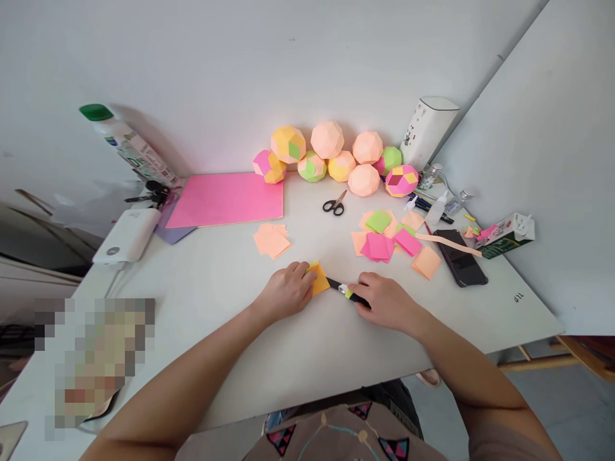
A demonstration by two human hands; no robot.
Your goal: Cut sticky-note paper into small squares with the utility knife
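Observation:
Near the middle of the table, my left hand (291, 289) is closed on a piece of orange paper (321, 282); a bit of yellow-green shows at its top edge. My right hand (384, 301) grips the black handle of a utility knife (342, 289). The knife's dark blade points left, its tip at the right edge of the orange paper; whether it cuts in, I cannot tell. Folded peach paper pieces (271, 240) lie beyond my left hand. Pink paper pieces (378, 246) and a green paper piece (378, 221) lie heaped with peach ones beyond my right hand.
Faceted paper balls (327, 140) are stacked along the wall. Black-handled scissors (335, 203) lie before them. At the right are a phone (460, 257), a glue bottle (437, 209) and a carton (509, 235). A pink sheet (228, 198) and a white power bank (129, 235) lie left.

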